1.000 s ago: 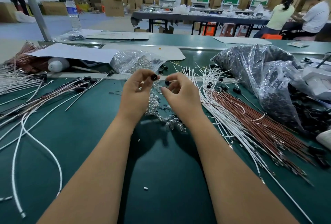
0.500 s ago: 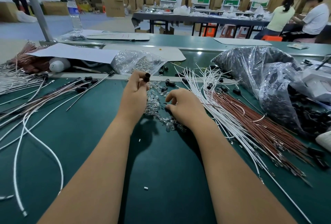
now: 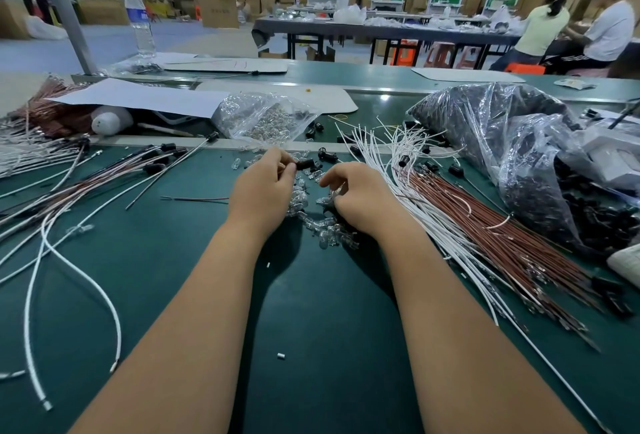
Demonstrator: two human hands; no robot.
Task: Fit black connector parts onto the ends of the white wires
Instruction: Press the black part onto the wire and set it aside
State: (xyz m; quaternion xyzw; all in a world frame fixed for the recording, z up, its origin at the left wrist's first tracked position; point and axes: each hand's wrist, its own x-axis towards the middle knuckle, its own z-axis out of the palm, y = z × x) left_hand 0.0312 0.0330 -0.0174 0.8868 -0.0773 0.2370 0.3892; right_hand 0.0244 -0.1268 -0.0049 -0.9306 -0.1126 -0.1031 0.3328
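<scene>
Pinching a black connector part point(image 3: 304, 165) at frame centre, the left hand point(image 3: 266, 187) should steady it while the right hand point(image 3: 360, 198), fingers curled into the clear bulbs point(image 3: 325, 236), isolates one piece; white wires point(image 3: 398, 170) lie right.

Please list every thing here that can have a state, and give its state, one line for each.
left hand: fingers curled, pinching a black connector part
right hand: fingers curled down into the pile of clear bulbs; what it holds is hidden
white wires: loose bundle, lying flat on the table
clear bag of bulbs: open, lying on its side
water bottle: upright
</scene>
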